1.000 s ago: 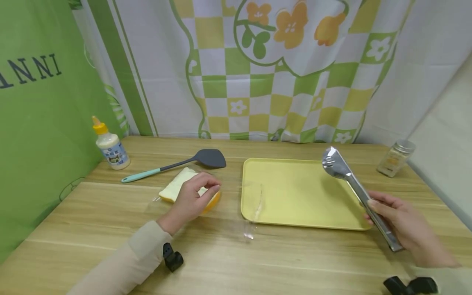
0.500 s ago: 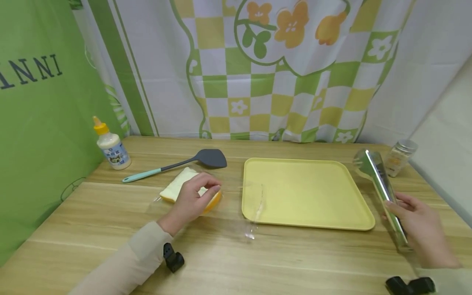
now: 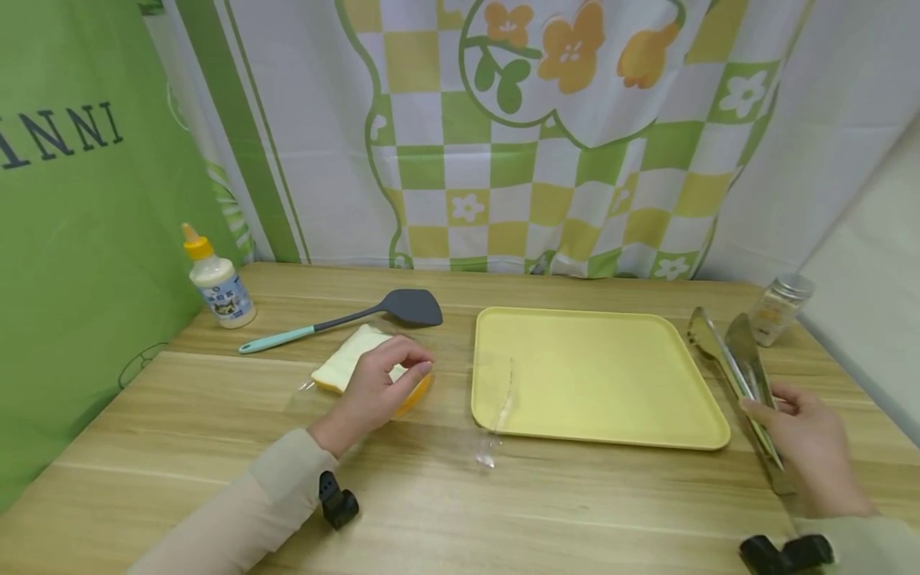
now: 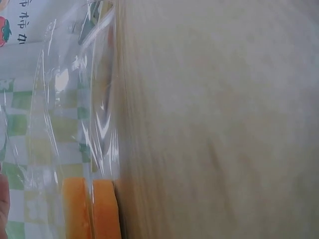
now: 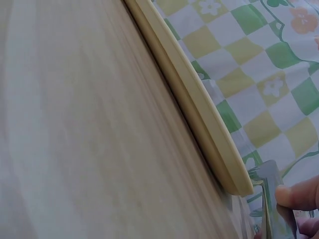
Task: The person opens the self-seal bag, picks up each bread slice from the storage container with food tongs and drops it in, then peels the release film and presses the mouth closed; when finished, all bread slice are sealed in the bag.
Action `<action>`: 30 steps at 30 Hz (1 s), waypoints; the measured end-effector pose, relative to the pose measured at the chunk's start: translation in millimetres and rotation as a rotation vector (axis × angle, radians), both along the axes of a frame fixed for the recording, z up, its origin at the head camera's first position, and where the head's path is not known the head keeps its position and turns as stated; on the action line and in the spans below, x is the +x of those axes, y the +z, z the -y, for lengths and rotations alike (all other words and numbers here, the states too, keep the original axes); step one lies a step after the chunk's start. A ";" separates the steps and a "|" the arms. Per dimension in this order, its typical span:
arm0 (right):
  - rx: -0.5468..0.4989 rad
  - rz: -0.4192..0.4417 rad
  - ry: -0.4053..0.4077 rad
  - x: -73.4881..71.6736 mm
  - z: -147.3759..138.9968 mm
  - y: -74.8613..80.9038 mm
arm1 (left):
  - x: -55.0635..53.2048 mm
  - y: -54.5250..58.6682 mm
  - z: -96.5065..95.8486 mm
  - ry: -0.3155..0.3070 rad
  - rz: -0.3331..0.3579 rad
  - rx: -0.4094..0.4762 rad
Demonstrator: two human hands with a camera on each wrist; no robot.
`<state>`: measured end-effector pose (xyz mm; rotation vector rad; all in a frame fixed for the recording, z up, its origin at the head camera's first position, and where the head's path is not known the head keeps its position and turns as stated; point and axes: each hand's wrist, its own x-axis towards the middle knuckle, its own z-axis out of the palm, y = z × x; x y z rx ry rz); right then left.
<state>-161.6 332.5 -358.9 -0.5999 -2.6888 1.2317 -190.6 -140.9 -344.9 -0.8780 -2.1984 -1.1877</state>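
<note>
My left hand (image 3: pixel 381 379) is over white bread with an orange-brown crust (image 3: pixel 348 363), its thumb and fingers pinching the clear film of a plastic bag (image 3: pixel 485 457). In the left wrist view two bread slices (image 4: pixel 105 209) lie stacked inside the bag (image 4: pixel 70 119), whose film stands raised; a fingertip (image 4: pixel 3 201) shows at the edge. On the right, my right hand (image 3: pixel 808 435) grips metal tongs (image 3: pixel 719 355) with their two arms spread apart, beside the yellow tray (image 3: pixel 589 375). The right wrist view shows the thumb on the tongs (image 5: pixel 274 199), near the tray's rim (image 5: pixel 214 129).
A spatula with a turquoise handle (image 3: pixel 276 339) lies behind the bread. At the back left stands a squeeze bottle with a yellow cap (image 3: pixel 223 291). A glass jar with a metal lid (image 3: pixel 779 311) stands just beyond the tongs. The bag's end overlaps the tray's left edge.
My right hand has moved the tongs from over the tray to the wooden surface on its right, and their arms have spread apart. The left hand stays in place.
</note>
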 end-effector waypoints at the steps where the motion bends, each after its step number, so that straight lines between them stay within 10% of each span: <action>1: -0.003 0.013 -0.005 -0.3 0.4 0.0 | 0.1 0.0 -0.3 -0.001 0.004 0.001; 17: 0.022 0.061 0.075 -3.0 6.9 6.3 | -1.9 9.8 -1.6 -0.046 0.033 -0.086; 22: 0.148 -0.066 0.099 -2.5 24.1 17.3 | -13.4 52.0 -3.1 -0.058 -0.013 -0.077; 26: 0.165 -0.175 0.182 -6.8 47.8 29.5 | -29.0 94.7 -15.2 -0.040 0.089 -0.161; 30: 0.065 -0.217 0.306 -12.6 78.2 38.8 | -50.0 113.8 -33.5 -0.081 0.230 -0.365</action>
